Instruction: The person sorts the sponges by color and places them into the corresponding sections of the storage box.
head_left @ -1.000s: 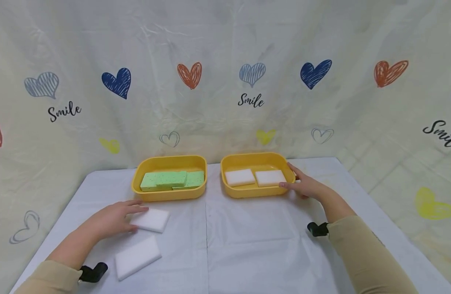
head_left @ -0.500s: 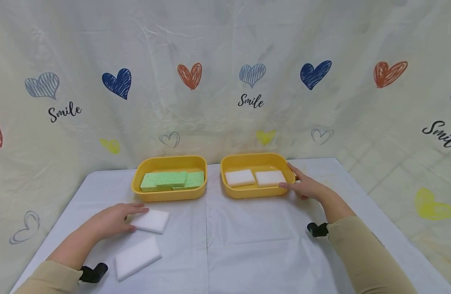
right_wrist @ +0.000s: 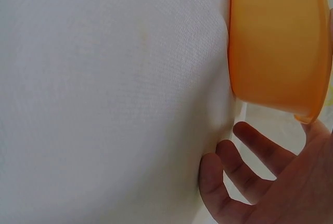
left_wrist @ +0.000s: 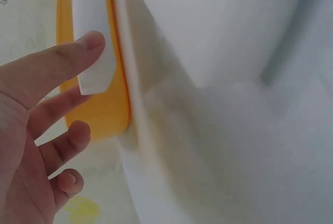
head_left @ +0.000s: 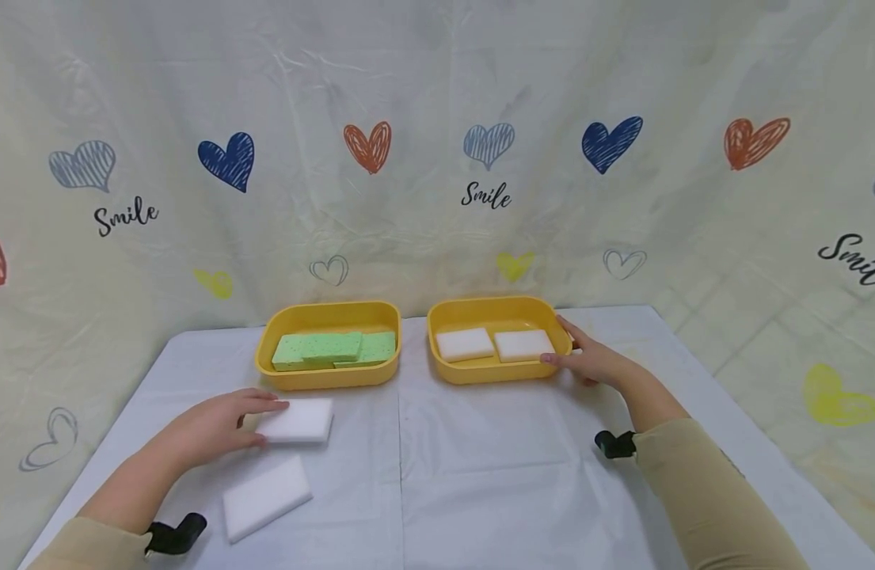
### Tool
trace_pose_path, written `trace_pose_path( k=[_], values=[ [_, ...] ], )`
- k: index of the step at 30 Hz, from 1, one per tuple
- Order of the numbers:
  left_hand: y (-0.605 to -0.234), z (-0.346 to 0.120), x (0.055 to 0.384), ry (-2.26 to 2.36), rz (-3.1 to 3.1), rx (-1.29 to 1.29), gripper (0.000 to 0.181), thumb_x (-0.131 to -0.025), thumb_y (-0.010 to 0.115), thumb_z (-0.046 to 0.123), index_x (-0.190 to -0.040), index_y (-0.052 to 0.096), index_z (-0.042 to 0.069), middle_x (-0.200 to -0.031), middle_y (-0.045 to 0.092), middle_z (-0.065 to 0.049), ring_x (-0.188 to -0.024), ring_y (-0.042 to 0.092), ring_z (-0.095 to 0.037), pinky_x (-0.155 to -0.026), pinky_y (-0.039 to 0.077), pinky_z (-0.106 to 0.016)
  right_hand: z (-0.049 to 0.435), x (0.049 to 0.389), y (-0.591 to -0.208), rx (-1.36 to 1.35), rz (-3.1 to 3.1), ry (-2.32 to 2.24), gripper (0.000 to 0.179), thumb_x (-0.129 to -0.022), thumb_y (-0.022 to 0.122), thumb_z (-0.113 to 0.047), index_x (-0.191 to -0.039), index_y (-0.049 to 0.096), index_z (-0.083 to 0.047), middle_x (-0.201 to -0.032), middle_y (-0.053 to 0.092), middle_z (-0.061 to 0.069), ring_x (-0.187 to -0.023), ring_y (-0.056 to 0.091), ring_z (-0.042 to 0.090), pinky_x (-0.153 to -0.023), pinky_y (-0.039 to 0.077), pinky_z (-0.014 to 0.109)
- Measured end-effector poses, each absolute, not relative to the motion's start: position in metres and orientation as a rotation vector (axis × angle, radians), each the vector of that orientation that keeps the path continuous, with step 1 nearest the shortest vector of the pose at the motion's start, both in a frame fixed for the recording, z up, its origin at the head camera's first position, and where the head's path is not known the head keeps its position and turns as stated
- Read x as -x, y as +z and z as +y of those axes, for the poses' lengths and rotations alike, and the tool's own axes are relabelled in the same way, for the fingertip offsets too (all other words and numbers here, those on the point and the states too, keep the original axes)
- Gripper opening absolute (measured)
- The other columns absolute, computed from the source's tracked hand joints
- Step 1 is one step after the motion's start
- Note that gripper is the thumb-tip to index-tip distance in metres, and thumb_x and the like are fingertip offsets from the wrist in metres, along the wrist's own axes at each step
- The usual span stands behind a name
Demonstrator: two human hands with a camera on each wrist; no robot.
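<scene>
In the head view, my left hand (head_left: 219, 427) pinches a white sponge (head_left: 299, 420) by its left end, between thumb and fingers. The left wrist view shows that sponge (left_wrist: 93, 21) in front of a yellow basin, thumb on its near face. A second white sponge (head_left: 266, 499) lies on the table just below. My right hand (head_left: 594, 360) holds the right end of the right yellow basin (head_left: 501, 372), thumb at the front corner and forefinger at the back one. In the right wrist view its other fingers (right_wrist: 242, 166) curl loosely below the basin wall.
Two white sponges (head_left: 524, 346) lie in the right basin. The left yellow basin (head_left: 330, 381) holds several green sponges (head_left: 330, 348). Both stand at the back of the white-covered table (head_left: 480, 475), close to a hanging sheet (head_left: 423, 222) printed with hearts.
The sponge under my left hand has turned straighter and shifted slightly up and right, with thumb and fingers now closed on it. My right hand and the basins stay put.
</scene>
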State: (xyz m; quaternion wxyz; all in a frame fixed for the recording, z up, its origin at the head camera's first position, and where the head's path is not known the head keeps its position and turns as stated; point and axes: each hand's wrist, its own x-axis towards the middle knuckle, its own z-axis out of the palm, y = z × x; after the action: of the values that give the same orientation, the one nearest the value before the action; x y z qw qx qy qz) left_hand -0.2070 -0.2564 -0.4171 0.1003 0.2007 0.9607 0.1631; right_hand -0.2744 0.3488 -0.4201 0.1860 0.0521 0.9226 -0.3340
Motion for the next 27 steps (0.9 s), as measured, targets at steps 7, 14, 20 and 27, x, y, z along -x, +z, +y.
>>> trace_pose_path(
  k=[7, 14, 20, 27],
  values=[
    [-0.399, -0.243, 0.204, 0.441, 2.898, -0.625, 0.055, -0.083, 0.078, 0.045, -0.135, 0.063, 0.033, -0.139, 0.057, -0.005, -0.099, 0.062, -0.020, -0.083, 0.052, -0.045, 0.350, 0.275, -0.422, -0.140, 2.605, -0.936, 0.124, -0.071, 0.065, -0.080, -0.159, -0.010, -0.032, -0.152, 0.023, 0.031, -0.110, 0.045, 0.038, -0.087, 0.052, 0.041],
    [-0.389, -0.213, 0.210, 0.408, 2.942, -0.754, 0.054, -0.083, 0.078, 0.046, -0.133, 0.065, 0.032, -0.133, 0.060, 0.000, -0.110, 0.061, -0.027, -0.091, 0.051, -0.051, 0.351, 0.274, -0.423, -0.139, 2.604, -0.937, 0.123, -0.072, 0.064, -0.079, -0.159, -0.010, -0.032, -0.152, 0.021, 0.031, -0.114, 0.044, 0.040, -0.091, 0.052, 0.045],
    [-0.388, -0.177, 0.224, 0.376, 3.001, -0.939, 0.052, -0.082, 0.078, 0.045, -0.131, 0.067, 0.031, -0.128, 0.063, 0.004, -0.117, 0.060, -0.024, -0.094, 0.051, -0.046, 0.351, 0.273, -0.423, -0.148, 2.602, -0.933, 0.125, -0.071, 0.064, -0.081, -0.159, -0.010, -0.032, -0.152, 0.021, 0.031, -0.116, 0.043, 0.042, -0.092, 0.051, 0.048],
    [-0.379, -0.125, 0.249, 0.352, 3.019, -0.964, 0.053, -0.084, 0.074, 0.052, -0.133, 0.064, 0.035, -0.128, 0.062, 0.003, -0.113, 0.061, -0.023, -0.092, 0.052, -0.044, 0.352, 0.274, -0.423, -0.144, 2.601, -0.943, 0.125, -0.070, 0.064, -0.082, -0.159, -0.009, -0.034, -0.154, 0.021, 0.030, -0.115, 0.044, 0.040, -0.093, 0.051, 0.048]
  ],
)
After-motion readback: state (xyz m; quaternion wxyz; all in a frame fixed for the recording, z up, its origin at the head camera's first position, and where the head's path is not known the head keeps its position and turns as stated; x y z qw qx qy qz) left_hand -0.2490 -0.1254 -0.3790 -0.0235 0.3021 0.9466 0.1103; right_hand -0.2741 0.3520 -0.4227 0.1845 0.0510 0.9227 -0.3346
